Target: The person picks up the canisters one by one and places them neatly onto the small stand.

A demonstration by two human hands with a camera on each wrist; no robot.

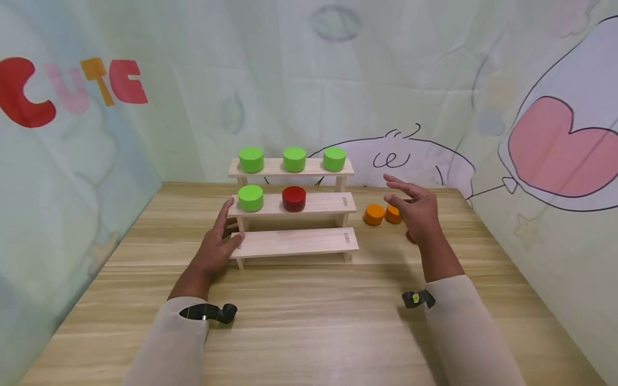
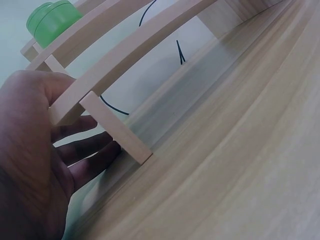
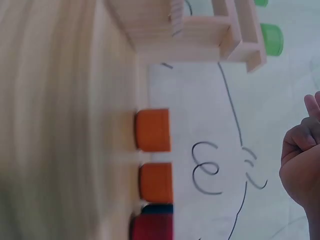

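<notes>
A three-step pale wooden rack (image 1: pixel 294 244) stands on the table. Three green round blocks (image 1: pixel 294 160) line its top step. On the middle step sit another green round block (image 1: pixel 250 198) and, right of it, a red round block (image 1: pixel 294 199). My left hand (image 1: pixel 214 249) holds the rack's left end, thumb on the lowest step and fingers around the side behind a leg (image 2: pixel 117 129). Right of the rack, my right hand (image 1: pixel 419 212) hovers with thumb and fingers apart, holding nothing. Two orange round blocks (image 1: pixel 374 214) lie beside it on the table.
A second red block (image 3: pixel 152 228) lies past the orange ones, mostly hidden by my right hand in the head view. A dark blue piece (image 3: pixel 157 209) shows behind it. A printed curtain (image 1: pixel 309 80) hangs behind the wooden table (image 1: pixel 309 321).
</notes>
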